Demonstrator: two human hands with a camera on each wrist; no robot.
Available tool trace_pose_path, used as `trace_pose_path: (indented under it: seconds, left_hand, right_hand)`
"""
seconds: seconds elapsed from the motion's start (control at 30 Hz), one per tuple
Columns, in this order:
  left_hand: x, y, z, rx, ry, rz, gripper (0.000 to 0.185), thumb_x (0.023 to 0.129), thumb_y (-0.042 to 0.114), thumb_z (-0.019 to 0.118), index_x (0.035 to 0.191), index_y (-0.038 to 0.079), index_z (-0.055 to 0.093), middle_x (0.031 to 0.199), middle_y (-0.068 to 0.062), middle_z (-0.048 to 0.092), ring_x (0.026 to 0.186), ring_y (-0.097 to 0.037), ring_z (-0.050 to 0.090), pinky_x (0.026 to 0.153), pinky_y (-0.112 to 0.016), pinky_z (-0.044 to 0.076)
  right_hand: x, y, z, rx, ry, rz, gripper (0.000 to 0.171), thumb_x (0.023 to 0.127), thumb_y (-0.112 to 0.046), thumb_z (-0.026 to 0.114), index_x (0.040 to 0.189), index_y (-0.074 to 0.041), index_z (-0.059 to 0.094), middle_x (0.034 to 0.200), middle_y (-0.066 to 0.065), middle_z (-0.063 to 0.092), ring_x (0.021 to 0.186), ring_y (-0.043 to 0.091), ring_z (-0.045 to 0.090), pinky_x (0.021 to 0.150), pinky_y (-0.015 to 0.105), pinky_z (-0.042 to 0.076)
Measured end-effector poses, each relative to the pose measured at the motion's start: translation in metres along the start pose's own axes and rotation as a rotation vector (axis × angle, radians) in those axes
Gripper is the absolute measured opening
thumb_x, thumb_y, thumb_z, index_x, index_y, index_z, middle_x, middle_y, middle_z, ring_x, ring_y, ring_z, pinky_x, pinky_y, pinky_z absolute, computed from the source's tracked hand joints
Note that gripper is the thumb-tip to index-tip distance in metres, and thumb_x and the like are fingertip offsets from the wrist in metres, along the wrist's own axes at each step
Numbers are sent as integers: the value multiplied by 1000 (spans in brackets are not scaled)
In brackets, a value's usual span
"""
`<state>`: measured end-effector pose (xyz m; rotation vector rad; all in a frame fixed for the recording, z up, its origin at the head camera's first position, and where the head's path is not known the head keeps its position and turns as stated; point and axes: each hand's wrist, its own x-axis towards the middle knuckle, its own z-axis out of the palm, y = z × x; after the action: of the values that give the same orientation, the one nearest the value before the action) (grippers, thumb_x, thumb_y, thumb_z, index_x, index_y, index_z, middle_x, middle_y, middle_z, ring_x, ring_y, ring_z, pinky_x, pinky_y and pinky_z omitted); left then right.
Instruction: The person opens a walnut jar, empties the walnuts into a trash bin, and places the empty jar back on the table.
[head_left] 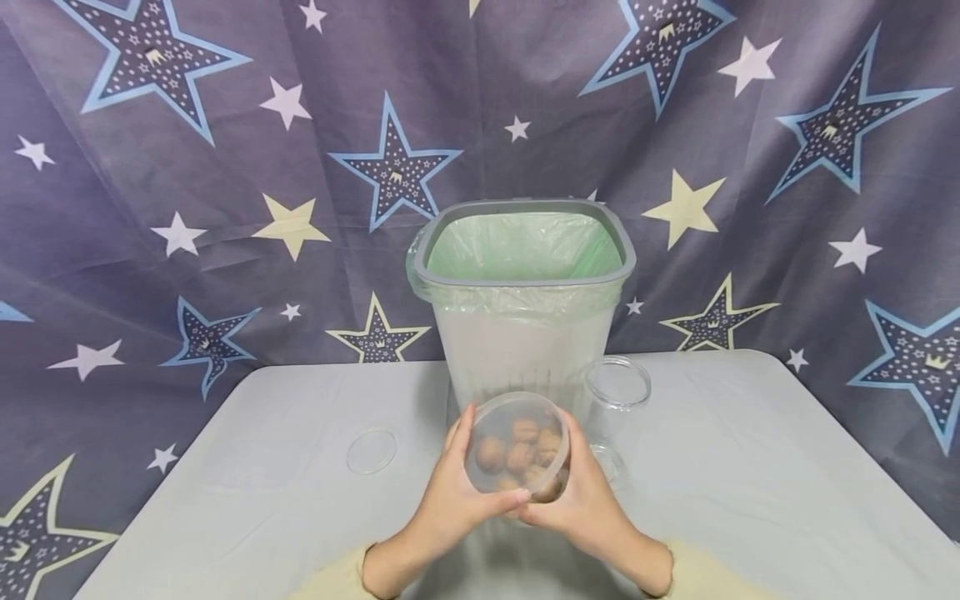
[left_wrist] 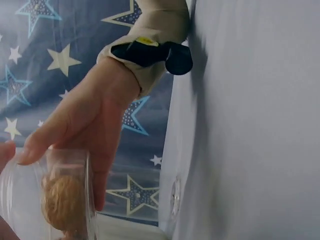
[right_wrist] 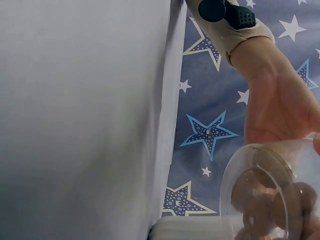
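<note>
Both hands hold a clear plastic tub (head_left: 517, 408) with several walnuts (head_left: 520, 457) inside. It is tilted, its round face towards the head camera. My left hand (head_left: 453, 492) grips its left side and my right hand (head_left: 581, 496) its right side, fingers along the wall. The thumbs meet at the lower edge. In the left wrist view the right hand (left_wrist: 95, 117) curves round the tub, and one walnut (left_wrist: 63, 202) shows through the wall. The right wrist view has the left hand (right_wrist: 277, 102) on the tub's far side, above more walnuts (right_wrist: 259, 215).
A white bin (head_left: 525, 342) with a grey rim and a green liner (head_left: 517, 246) stands behind the hands. To its right is a clear plastic jar (head_left: 617, 406), partly behind the right hand. A clear round lid (head_left: 372, 452) lies left on the pale tabletop (head_left: 750, 467). A star-patterned curtain (head_left: 480, 100) hangs behind.
</note>
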<state>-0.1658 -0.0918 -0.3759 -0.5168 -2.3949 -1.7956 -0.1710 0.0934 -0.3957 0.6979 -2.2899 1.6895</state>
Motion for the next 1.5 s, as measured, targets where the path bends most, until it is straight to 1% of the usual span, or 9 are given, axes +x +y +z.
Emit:
trace_pose_path:
  seconds: [0.23, 0.47, 0.57, 0.67, 0.77, 0.9, 1.17, 1.3, 1.5]
  left_hand:
    - [-3, -3, -1, -37, -57, -20, 113, 73, 33, 81, 150, 0, 6, 156, -18, 9, 142, -37, 9, 109, -62, 14]
    - [-4, -7, -8, -106, -136, -12, 88, 86, 28, 68, 149, -2, 14, 153, -20, 19, 140, -36, 20, 111, -51, 22]
    - [-2, -9, -15, -145, -185, 41, 82, 89, 27, 65, 148, -4, 16, 150, -22, 27, 135, -35, 31, 110, -39, 31]
    - [1, -11, -20, -199, -243, 123, 85, 90, 31, 65, 146, -8, 15, 146, -26, 31, 131, -27, 39, 104, -25, 36]
    - [5, -15, -23, -251, -303, 200, 89, 89, 35, 65, 145, -11, 15, 145, -31, 30, 130, -13, 41, 102, -19, 37]
    - [10, -18, -27, -276, -396, 237, 96, 86, 45, 66, 146, -9, 15, 145, -32, 28, 129, -4, 39, 104, -20, 35]
    - [24, -28, -34, -312, -629, 324, 106, 82, 56, 64, 149, -5, 8, 151, -29, 18, 138, -12, 29, 110, -24, 26]
    - [31, -30, -35, -325, -716, 370, 111, 81, 61, 61, 147, -7, 5, 153, -28, 14, 141, -16, 23, 112, -29, 22]
    - [36, -28, -36, -330, -847, 394, 117, 76, 66, 61, 149, -4, 2, 155, -23, 11, 142, -21, 20, 114, -34, 21]
  right_hand:
    - [-2, 3, -8, -8, -16, 49, 110, 60, -25, 89, 146, -14, 22, 133, 13, 49, 115, 30, 52, 94, 55, 39]
    - [-5, 3, -22, -52, -45, 60, 108, 60, -25, 90, 145, -12, 25, 136, 14, 47, 119, 34, 50, 97, 60, 35]
    - [-9, 3, -29, -56, -55, 36, 108, 59, -23, 90, 145, -15, 26, 137, 12, 47, 122, 31, 48, 99, 50, 37]
    - [-12, 5, -35, -32, -78, 11, 107, 60, -18, 89, 146, -17, 26, 139, 10, 45, 122, 21, 48, 99, 33, 40]
    - [-13, 8, -39, 42, -106, -24, 105, 60, -12, 87, 146, -15, 27, 140, 14, 43, 122, 13, 46, 98, 20, 37]
    - [-13, 10, -43, 164, -165, -93, 101, 61, -6, 84, 145, -9, 28, 139, 20, 40, 122, 12, 46, 99, 17, 36]
    - [-14, 14, -42, 339, -307, -159, 95, 68, -12, 79, 145, -2, 26, 138, 29, 35, 124, 14, 43, 103, 19, 33]
    - [-15, 13, -41, 411, -372, -173, 92, 74, -21, 79, 146, 0, 25, 138, 29, 36, 126, 17, 43, 105, 21, 32]
    - [-14, 9, -39, 517, -490, -181, 92, 81, -30, 74, 148, -1, 18, 146, 26, 29, 133, 23, 36, 107, 25, 32]
